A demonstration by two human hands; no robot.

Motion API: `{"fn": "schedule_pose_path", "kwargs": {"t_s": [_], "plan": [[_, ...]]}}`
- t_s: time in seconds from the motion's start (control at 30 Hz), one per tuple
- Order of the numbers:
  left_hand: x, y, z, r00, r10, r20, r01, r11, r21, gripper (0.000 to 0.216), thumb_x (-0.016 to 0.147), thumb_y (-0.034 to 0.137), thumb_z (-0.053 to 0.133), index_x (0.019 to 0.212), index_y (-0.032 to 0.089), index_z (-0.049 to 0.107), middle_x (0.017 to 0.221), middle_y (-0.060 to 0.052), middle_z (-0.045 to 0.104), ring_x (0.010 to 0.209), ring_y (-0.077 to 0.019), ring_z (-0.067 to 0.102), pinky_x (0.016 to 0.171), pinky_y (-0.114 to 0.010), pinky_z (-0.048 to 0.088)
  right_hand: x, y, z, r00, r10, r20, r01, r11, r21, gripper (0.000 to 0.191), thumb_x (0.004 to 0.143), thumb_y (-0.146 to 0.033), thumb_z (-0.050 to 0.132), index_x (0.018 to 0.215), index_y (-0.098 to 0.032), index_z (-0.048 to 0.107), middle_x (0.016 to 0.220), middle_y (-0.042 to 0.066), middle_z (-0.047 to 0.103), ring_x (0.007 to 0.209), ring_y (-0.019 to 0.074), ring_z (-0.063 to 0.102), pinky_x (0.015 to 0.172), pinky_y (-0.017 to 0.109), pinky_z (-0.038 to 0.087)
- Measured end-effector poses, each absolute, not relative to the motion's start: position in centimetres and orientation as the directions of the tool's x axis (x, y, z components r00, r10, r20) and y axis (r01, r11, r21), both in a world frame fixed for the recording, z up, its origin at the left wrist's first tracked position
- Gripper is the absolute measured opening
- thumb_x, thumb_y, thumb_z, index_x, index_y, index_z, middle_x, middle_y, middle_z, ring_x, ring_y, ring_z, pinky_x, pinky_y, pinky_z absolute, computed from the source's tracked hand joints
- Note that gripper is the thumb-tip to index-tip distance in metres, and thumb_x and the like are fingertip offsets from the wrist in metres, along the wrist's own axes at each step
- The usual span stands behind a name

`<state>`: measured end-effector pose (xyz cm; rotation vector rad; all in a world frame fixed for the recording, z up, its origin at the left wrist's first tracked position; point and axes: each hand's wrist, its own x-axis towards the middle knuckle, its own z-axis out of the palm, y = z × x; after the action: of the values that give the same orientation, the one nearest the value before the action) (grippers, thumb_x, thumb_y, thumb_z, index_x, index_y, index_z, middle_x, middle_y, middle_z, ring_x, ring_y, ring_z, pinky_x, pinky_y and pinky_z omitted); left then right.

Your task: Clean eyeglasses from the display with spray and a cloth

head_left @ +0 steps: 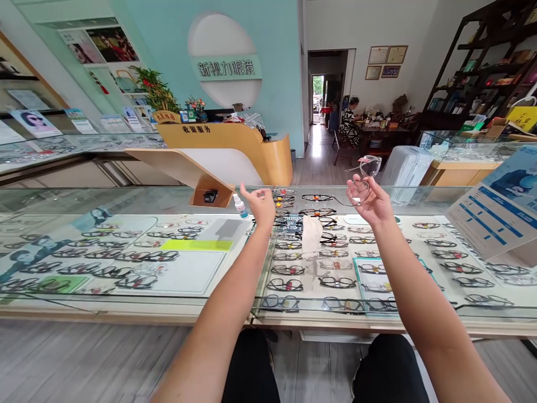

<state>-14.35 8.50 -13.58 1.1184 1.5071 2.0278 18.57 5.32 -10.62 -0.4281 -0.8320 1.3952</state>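
A pair of thin clear-rimmed eyeglasses (371,167) is raised above the glass counter, held by my right hand (377,206) with the palm turned up. One lens rises over the fingertips and the other lies in front of the fingers. My left hand (260,208) hovers over the counter, one finger stretched out and the others loosely bent, with nothing visible in it. Just left of it stands a small white spray bottle (240,206) with a blue lower part. A pale cloth (311,235) lies between my two forearms, near several dark-framed eyeglasses (318,198).
Rows of eyeglasses fill the glass display counter (168,196). Left of my hands, a tilted wooden-backed mirror or stand (180,168) rises from the top. A blue-and-white sign (490,207) occupies the right. Beyond are a cashier desk (213,137) and a seated person (349,123).
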Motion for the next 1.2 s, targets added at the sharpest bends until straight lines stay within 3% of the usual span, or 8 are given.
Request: {"fn": "schedule_pose_path", "kwargs": {"t_s": [0.13, 0.3, 0.57, 0.7, 0.83, 0.93, 1.03, 1.2], "plan": [[-17.7, 10.2, -13.5, -0.765, 0.628, 0.146, -0.049, -0.283, 0.958, 0.093, 0.09, 0.011, 0.068, 0.169, 0.028, 0.021, 0.107, 0.0, 0.066, 0.083, -0.0139, 0.064, 0.076, -0.026, 0.046, 18.7, 5.4, -10.7, -0.038, 0.967, 0.253, -0.695, 0.157, -0.702, 0.012, 0.096, -0.039, 0.086, 0.094, -0.032, 0.077, 0.118, -0.003, 0.088, 0.125, 0.0218, 0.08, 0.114, 0.04, 0.065], [-19.8, 11.5, -14.1, -0.717, 0.684, -0.135, -0.315, -0.145, 0.938, 0.094, 0.088, 0.016, 0.065, 0.167, 0.025, 0.014, 0.108, -0.003, 0.07, 0.075, -0.0139, 0.069, 0.058, -0.023, 0.039, 18.6, 5.3, -10.6, -0.043, 0.968, 0.247, -0.688, 0.15, -0.71, 0.013, 0.095, -0.04, 0.087, 0.093, -0.032, 0.077, 0.118, -0.003, 0.088, 0.123, 0.022, 0.081, 0.113, 0.04, 0.065], [-20.1, 12.1, -14.6, -0.671, 0.696, -0.257, -0.415, -0.065, 0.908, 0.062, 0.088, 0.016, 0.063, 0.147, 0.019, 0.043, 0.112, -0.007, 0.068, 0.078, -0.0144, 0.075, 0.055, -0.02, 0.043, 18.1, 5.1, -10.6, -0.088, 0.963, 0.253, -0.679, 0.127, -0.723, 0.016, 0.092, -0.04, 0.09, 0.091, -0.032, 0.076, 0.117, -0.003, 0.088, 0.122, 0.0212, 0.081, 0.115, 0.039, 0.063], [-20.1, 12.1, -14.2, -0.746, 0.637, -0.192, -0.35, -0.13, 0.928, 0.06, 0.085, 0.015, 0.067, 0.143, 0.02, 0.05, 0.113, -0.007, 0.067, 0.088, -0.0177, 0.076, 0.061, -0.024, 0.05, 17.8, 5.2, -10.9, -0.085, 0.96, 0.267, -0.677, 0.141, -0.722, 0.018, 0.091, -0.04, 0.091, 0.092, -0.031, 0.076, 0.117, -0.001, 0.088, 0.12, 0.0217, 0.082, 0.112, 0.039, 0.065], [-19.3, 11.8, -12.9, -0.828, 0.56, -0.008, -0.206, -0.291, 0.934, 0.055, 0.092, 0.015, 0.071, 0.142, 0.022, 0.05, 0.124, -0.01, 0.074, 0.112, -0.0189, 0.076, 0.087, -0.029, 0.061, 17.4, 5.2, -11.0, -0.092, 0.95, 0.299, -0.695, 0.154, -0.702, 0.025, 0.084, -0.038, 0.097, 0.093, -0.029, 0.075, 0.115, 0.001, 0.088, 0.118, 0.0226, 0.083, 0.106, 0.038, 0.067], [-17.9, 11.1, -12.1, -0.817, 0.551, 0.17, -0.113, -0.442, 0.89, 0.041, 0.098, 0.015, 0.072, 0.134, 0.02, 0.053, 0.122, -0.011, 0.079, 0.115, -0.0184, 0.079, 0.102, -0.031, 0.061, 17.2, 5.1, -10.9, -0.119, 0.944, 0.309, -0.7, 0.141, -0.7, 0.03, 0.081, -0.038, 0.1, 0.093, -0.029, 0.075, 0.113, 0.0, 0.088, 0.116, 0.0219, 0.083, 0.103, 0.036, 0.068], [-15.7, 9.7, -11.8, -0.726, 0.589, 0.354, -0.046, -0.555, 0.83, 0.028, 0.101, 0.03, 0.075, 0.121, 0.019, 0.059, 0.102, -0.008, 0.081, 0.095, -0.0201, 0.083, 0.094, -0.032, 0.062, 17.0, 4.9, -10.8, -0.138, 0.939, 0.314, -0.685, 0.138, -0.715, 0.032, 0.08, -0.038, 0.101, 0.093, -0.03, 0.074, 0.112, -0.001, 0.088, 0.114, 0.0211, 0.083, 0.101, 0.036, 0.068], [-11.8, 6.9, -11.9, -0.441, 0.787, 0.431, -0.019, -0.488, 0.872, 0.047, 0.089, 0.059, 0.086, 0.108, 0.017, 0.076, 0.065, 0.004, 0.062, 0.059, -0.0143, 0.061, 0.061, -0.028, 0.048, 16.3, 4.7, -10.9, -0.195, 0.923, 0.333, -0.646, 0.135, -0.752, 0.036, 0.079, -0.039, 0.103, 0.093, -0.029, 0.071, 0.108, 0.0, 0.087, 0.11, 0.0191, 0.083, 0.101, 0.033, 0.067]]}}
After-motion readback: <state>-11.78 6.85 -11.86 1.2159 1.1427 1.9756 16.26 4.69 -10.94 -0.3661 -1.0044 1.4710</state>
